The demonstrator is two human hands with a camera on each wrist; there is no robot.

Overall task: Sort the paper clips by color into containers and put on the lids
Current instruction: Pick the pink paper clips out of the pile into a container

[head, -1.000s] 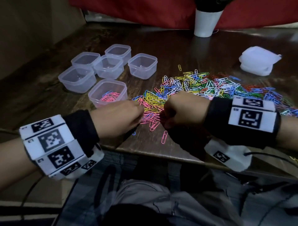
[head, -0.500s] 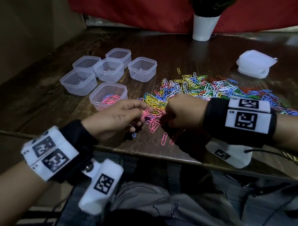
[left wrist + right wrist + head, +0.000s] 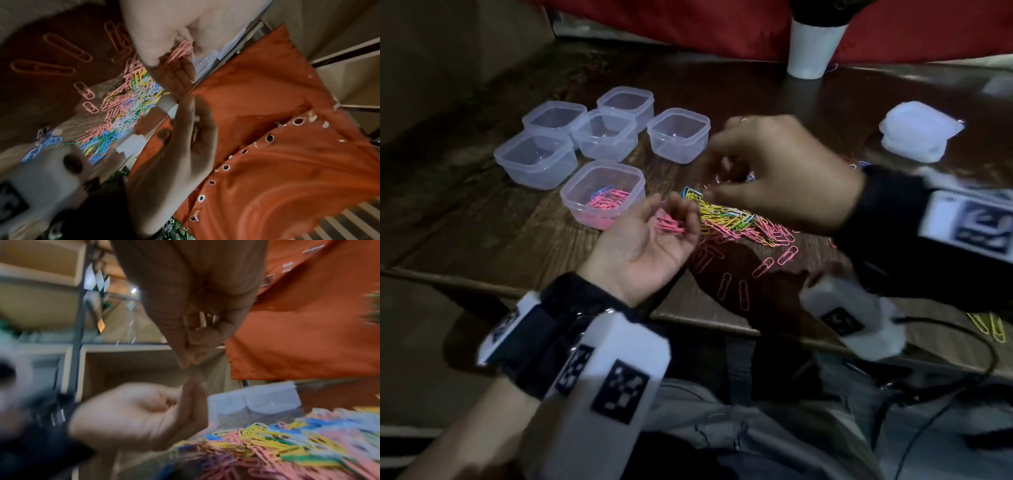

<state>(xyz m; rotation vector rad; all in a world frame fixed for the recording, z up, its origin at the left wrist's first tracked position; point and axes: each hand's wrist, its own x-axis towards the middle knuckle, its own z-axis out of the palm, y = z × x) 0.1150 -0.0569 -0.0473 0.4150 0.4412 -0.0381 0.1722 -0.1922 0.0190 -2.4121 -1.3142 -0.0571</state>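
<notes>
Both hands blurred: left hand [image 3: 650, 236] cupping pink clips [image 3: 669, 224], right hand [image 3: 774, 171] fingertips together, contents unclear.

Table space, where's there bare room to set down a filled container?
Bare table lies left of the pink-clip container, and between the containers and the white cup. Crowded: the clip pile under both hands, and the lid stack.

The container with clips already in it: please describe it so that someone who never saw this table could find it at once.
On the dark wooden table, six clear plastic containers stand in a group at the left. Take the container nearest the table's front edge, just beyond the upturned left hand. It alone holds clips, mostly pink; the others look empty.
</notes>
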